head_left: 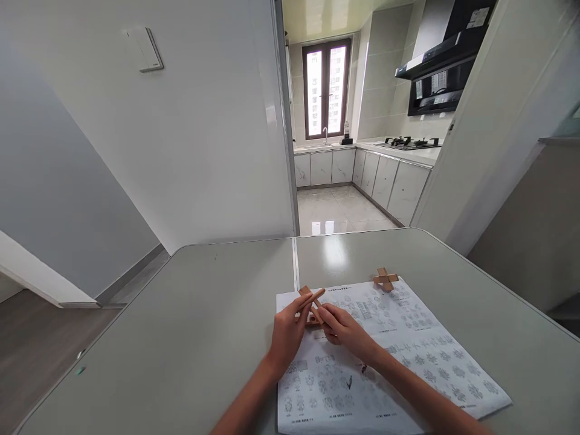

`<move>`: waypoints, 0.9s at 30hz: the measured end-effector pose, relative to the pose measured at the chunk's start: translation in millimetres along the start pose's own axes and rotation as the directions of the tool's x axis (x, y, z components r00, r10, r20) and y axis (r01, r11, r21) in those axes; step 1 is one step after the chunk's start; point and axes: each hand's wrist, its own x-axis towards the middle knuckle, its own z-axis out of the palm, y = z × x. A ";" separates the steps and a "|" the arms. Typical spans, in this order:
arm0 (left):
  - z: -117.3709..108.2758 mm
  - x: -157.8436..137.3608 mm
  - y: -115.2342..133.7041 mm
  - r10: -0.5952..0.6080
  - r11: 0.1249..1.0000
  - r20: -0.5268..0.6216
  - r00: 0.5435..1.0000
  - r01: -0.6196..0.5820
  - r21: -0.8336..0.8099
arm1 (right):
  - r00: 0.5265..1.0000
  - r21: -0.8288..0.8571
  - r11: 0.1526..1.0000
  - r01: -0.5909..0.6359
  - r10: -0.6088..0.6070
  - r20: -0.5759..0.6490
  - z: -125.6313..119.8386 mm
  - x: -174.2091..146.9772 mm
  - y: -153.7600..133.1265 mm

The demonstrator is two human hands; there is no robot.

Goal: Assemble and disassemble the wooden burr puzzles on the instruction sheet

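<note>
My left hand [287, 331] is closed on a slim wooden stick [317, 295], which points up and to the right from the fingertips. My right hand [345, 331] pinches a flat wooden piece [318, 317] that crosses close to the stick; whether the two touch I cannot tell. Just below the fingers another wooden piece [312, 322] shows in part, mostly covered by the hands. Under both hands lies a printed sheet [385, 417] with rows of small assembly diagrams. On its far right corner rests a cross of interlocked wooden pieces [385, 279].
The grey-green table [203, 338] has a pale seam [295, 260] running away from me. A small green scrap [80, 370] lies by the left edge. Beyond the far edge stand a white wall [217, 151] and a doorway to a kitchen with cabinets [383, 175].
</note>
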 end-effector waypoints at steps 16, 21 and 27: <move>-2.2 -1.8 -0.6 -0.101 0.994 -0.125 0.987 0.096 -0.044 | 0.998 0.144 0.989 -0.037 0.029 0.053 -3.9 -4.6 -12.1; -3.2 2.6 5.8 -0.145 0.980 -0.138 0.980 0.123 -0.158 | 0.991 0.317 0.941 -0.120 0.095 0.093 -13.2 -6.4 -19.0; -4.4 5.4 6.4 -0.104 0.953 0.093 0.990 0.126 -0.276 | 0.958 0.408 0.890 -0.202 0.094 0.270 -10.9 -8.0 -13.4</move>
